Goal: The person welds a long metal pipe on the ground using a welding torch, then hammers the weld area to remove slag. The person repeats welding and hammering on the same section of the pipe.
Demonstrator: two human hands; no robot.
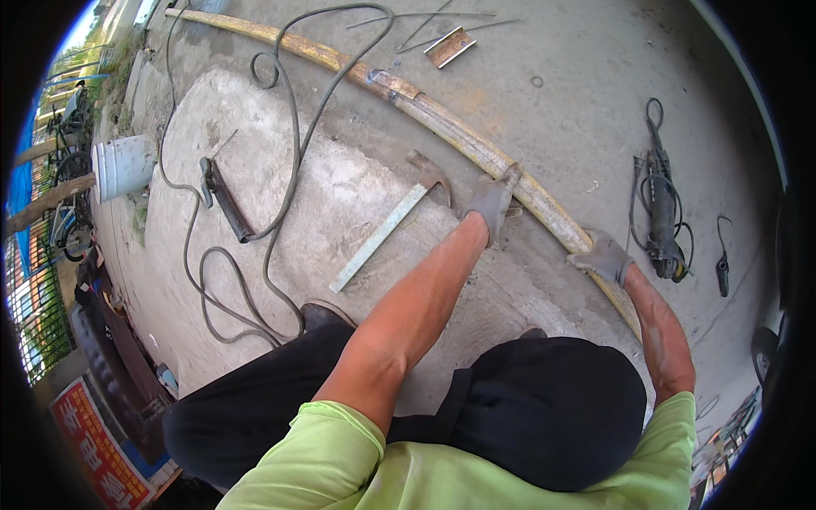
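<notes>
- On the concrete floor (569, 102), beyond the knees, the pipe (463, 136) ran from the upper left down to the right, its near end lost behind the right forearm.
- The left arm reached forward and rightward, elbow slightly bent; the left hand (491, 206), in a grey glove, was closed on the pipe, fingers laid over it.
- The right arm angled forward and inward from the lower right; the right hand (602, 257), gloved too, held the pipe nearer the body, its thumb on the near side and its fingers over the top.
- The pipe looked long and slim, yellowish brown with rusty, scuffed patches (its curve may owe something to the fisheye lens). A dark, scorched-looking mark showed at a joint left of the hands.
- A hammer (381, 236) lay just beside the left hand, head toward the pipe, pale handle toward the person.
- Farther left lay a black electrode holder (228, 204) and a looping cable (297, 136).
- Right of the right hand was a grinder (661, 217), its cord bunched about it.
- A short channel piece (450, 48) lay past the pipe.
</notes>
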